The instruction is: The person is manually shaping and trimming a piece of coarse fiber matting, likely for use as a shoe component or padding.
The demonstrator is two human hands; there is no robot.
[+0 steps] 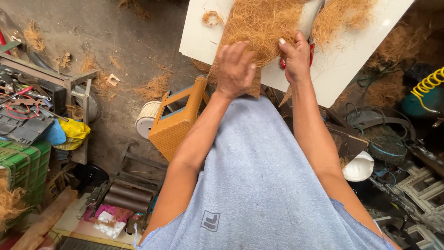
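**Coir mat held at the near edge of a white desk**

Head view: A brown coir fibre mat is seen lying on a white desk, with its near end hanging over the desk's near edge. The left hand is laid on that overhanging end, its fingers curled closed and gripping the fibre. The right hand is placed just right of it, at the mat's right edge; its fingers are closed around a red-handled tool, of which only a small part is shown, so its kind cannot be told. A second clump of loose fibre is seen on the desk to the far right, and a small curl of fibre on the desk to the far left.

Below the desk, to the left, an orange woven stool is seen on the concrete floor, with a cream cylinder just beside it. Green crates are stacked at the left edge. A yellow coiled hose is seen at the right, and a white rounded object near the right forearm.
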